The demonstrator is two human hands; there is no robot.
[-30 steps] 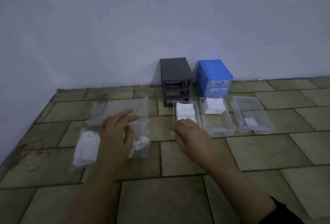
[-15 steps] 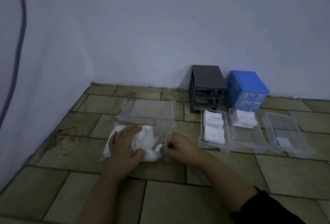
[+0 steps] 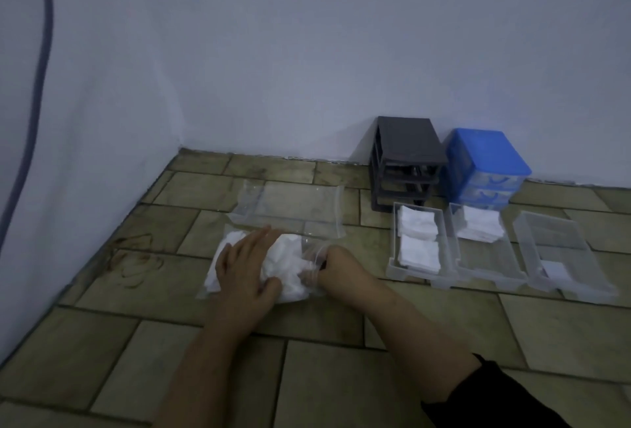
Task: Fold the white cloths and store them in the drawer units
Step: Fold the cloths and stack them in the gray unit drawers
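Observation:
A clear plastic bag (image 3: 218,286) stuffed with crumpled white cloths (image 3: 290,263) lies on the tiled floor. My left hand (image 3: 244,268) lies flat on top of it, fingers straight. At the bag's open right end my right hand (image 3: 336,267) has its fingers curled inside the mouth, around a cloth; the fingertips are hidden. Three clear drawers stand to the right: the left drawer (image 3: 392,257) holds two folded cloths (image 3: 418,239), the middle drawer (image 3: 491,263) holds folded cloth at its far end, and the right drawer (image 3: 580,267) holds a small white piece.
A dark grey drawer frame (image 3: 406,154) without drawers and a blue drawer unit (image 3: 486,157) stand against the back wall. An empty clear bag (image 3: 290,205) lies just behind the full one. A wall closes the left side, with a cable (image 3: 37,86) hanging down it.
My view has swung left and the bag now lies flat. My left hand has settled on it and my right hand has moved from the left drawer into the bag's mouth.

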